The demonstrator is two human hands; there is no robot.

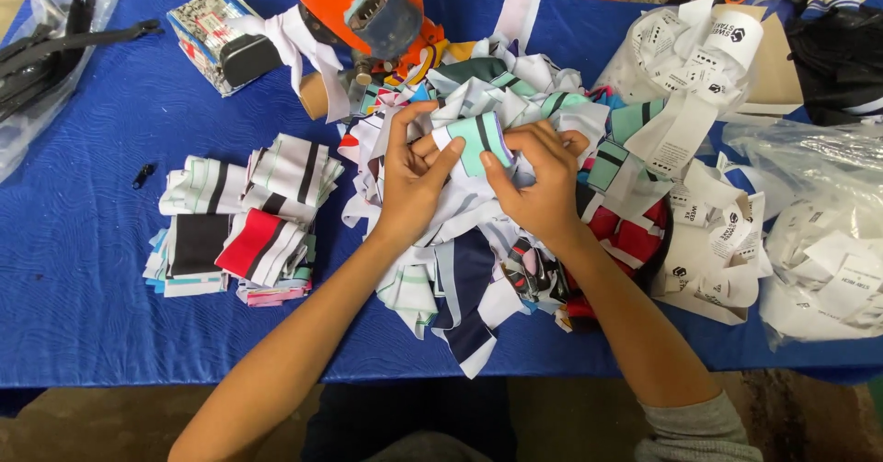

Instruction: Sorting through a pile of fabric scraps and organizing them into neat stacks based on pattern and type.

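Both my hands meet over a loose heap of striped fabric strips [469,232] in the middle of a blue table [83,287]. My left hand [409,172] and my right hand [538,182] pinch one small mint-green strip with a dark stripe [483,140] between thumbs and fingers, holding it just above the heap. To the left lie neat stacks of folded strips [244,218] in white, black, red and pink.
An orange power tool [368,7] stands at the back centre beside a small printed box [216,34]. A clear bag of black zips [41,48] lies far left, with one small black part [143,175] loose. White printed labels [699,67] and plastic bags [819,241] fill the right.
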